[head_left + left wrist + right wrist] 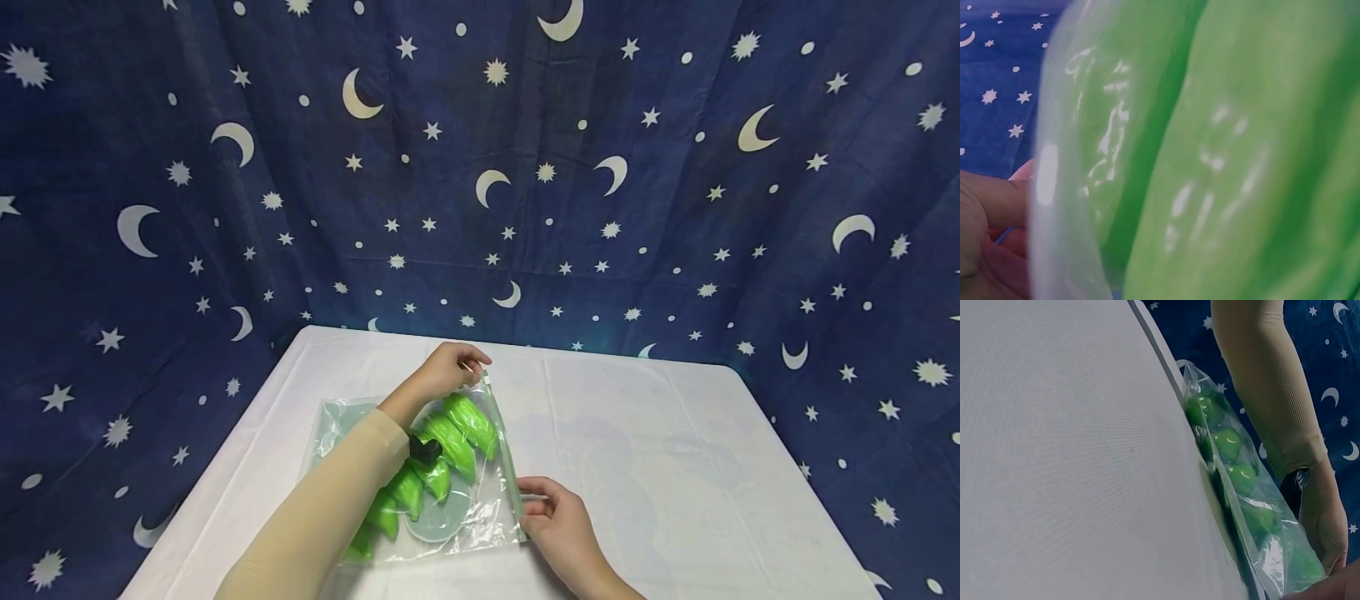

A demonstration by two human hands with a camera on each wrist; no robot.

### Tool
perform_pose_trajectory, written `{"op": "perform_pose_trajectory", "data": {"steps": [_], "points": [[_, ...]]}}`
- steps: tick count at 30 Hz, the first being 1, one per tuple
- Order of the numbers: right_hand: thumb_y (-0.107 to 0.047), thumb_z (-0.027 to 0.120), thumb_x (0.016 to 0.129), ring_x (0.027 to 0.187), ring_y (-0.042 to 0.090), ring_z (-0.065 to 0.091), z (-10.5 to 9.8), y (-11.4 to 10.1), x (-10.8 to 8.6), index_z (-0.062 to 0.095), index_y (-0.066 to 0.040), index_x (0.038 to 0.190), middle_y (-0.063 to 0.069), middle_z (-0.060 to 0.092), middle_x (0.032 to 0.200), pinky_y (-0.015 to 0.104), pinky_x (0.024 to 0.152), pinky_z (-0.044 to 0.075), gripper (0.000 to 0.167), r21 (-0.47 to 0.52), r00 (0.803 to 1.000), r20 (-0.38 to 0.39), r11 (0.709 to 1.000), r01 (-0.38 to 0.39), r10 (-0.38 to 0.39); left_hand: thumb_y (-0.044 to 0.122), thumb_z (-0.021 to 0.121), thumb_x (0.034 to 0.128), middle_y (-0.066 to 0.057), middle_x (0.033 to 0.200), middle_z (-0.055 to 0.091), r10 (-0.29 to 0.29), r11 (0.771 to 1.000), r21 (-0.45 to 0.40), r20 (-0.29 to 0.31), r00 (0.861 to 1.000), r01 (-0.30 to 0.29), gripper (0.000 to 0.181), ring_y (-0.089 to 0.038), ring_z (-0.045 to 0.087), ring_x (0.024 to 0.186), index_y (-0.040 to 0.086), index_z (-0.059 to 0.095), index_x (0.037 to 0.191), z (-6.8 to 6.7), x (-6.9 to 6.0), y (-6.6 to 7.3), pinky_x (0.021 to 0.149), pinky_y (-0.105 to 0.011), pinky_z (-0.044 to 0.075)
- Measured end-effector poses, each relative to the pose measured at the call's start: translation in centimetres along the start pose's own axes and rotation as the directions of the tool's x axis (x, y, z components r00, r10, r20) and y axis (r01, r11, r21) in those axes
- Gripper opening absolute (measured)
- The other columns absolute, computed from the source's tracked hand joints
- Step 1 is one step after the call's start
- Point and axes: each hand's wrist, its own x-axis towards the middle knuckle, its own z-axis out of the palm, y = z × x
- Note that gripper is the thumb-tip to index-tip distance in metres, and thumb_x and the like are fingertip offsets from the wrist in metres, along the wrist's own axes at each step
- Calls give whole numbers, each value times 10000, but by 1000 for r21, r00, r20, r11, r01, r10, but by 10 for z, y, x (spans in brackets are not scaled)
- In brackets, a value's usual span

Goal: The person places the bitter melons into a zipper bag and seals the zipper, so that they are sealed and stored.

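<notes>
A clear plastic zip bag point(491, 525) lies on the white table with several glossy, bright green ridged pieces point(450, 442) inside. Through the plastic shows a pale blue-green round patch point(438, 521). My left hand point(448, 371) reaches across the bag and pinches the far end of its zip edge, beside a small white slider point(486, 381). At the near end of that same edge, my right hand point(558, 525) grips the bag between thumb and fingers. In the left wrist view the green pieces point(1222, 162) fill most of the picture and partly hide the left fingers point(997, 203).
A white cloth covers the table point(637, 467), which extends to the right of the bag. Behind and at both sides hangs a dark blue curtain point(450, 192) with moons and stars. The left sleeve point(322, 508) covers part of the bag.
</notes>
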Motion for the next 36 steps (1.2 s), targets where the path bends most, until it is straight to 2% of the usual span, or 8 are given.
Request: {"op": "perform_pose_trajectory", "data": {"steps": [6, 9, 17, 24, 28, 31, 36], "points": [[107, 741, 838, 847, 211, 754, -4, 1, -1, 657, 57, 1335, 135, 772, 936, 225, 725, 630, 506, 0, 1000, -9, 1000, -1, 1, -135, 632, 925, -55, 886, 681, 24, 1000, 8, -6, 1000, -24, 333, -131, 593, 765, 19, 780, 1181, -1, -1, 1, 659, -231, 500], [105, 741, 846, 843, 220, 751, -6, 4, -1, 661, 48, 1335, 144, 772, 932, 222, 713, 623, 499, 2, 1000, -15, 1000, -6, 6, -121, 641, 931, -56, 881, 682, 19, 1000, 14, -16, 1000, -19, 316, -131, 595, 760, 31, 786, 1168, -1, -3, -1, 660, -233, 502], [145, 736, 827, 787, 146, 668, -11, 9, -2, 665, 44, 1323, 127, 726, 936, 197, 653, 581, 511, -17, 999, -39, 1000, -26, 25, -110, 635, 936, -54, 886, 693, 29, 999, 23, -45, 999, -28, 299, -135, 601, 760, 42, 797, 1137, -2, -6, -8, 666, -240, 511], [160, 722, 800, 850, 158, 671, -16, 9, 0, 658, 31, 1334, 162, 725, 1204, 206, 682, 594, 553, -36, 999, -27, 999, -24, 23, -99, 635, 950, -54, 889, 691, 58, 998, 21, -36, 998, -57, 276, -134, 610, 764, 38, 797, 1127, -2, -7, -6, 667, -249, 533], [170, 739, 784, 877, 171, 695, -18, 8, 0, 646, 40, 1350, 184, 724, 1253, 214, 705, 607, 588, -25, 1000, -28, 1000, -6, 6, -99, 633, 948, -64, 892, 697, 75, 997, 23, -20, 997, -74, 264, -124, 606, 755, 7, 791, 1130, -1, -8, -2, 665, -240, 524], [116, 765, 817, 915, 181, 718, -18, 7, 2, 643, 37, 1352, 178, 722, 1241, 215, 736, 618, 555, -27, 999, -46, 1000, 8, -10, -92, 645, 953, -66, 895, 700, 77, 997, 24, -8, 997, -77, 243, -121, 605, 757, -13, 786, 1136, 0, -10, 3, 669, -235, 522], [-19, 739, 930, 952, 197, 740, -18, 4, 11, 648, 44, 1330, 183, 720, 1234, 272, 784, 656, 415, 37, 995, -100, 999, 14, -10, -93, 647, 949, -65, 890, 699, 73, 997, 9, 11, 997, -73, 240, -124, 599, 751, 22, 798, 1097, 3, -12, 9, 663, -231, 514]]}}
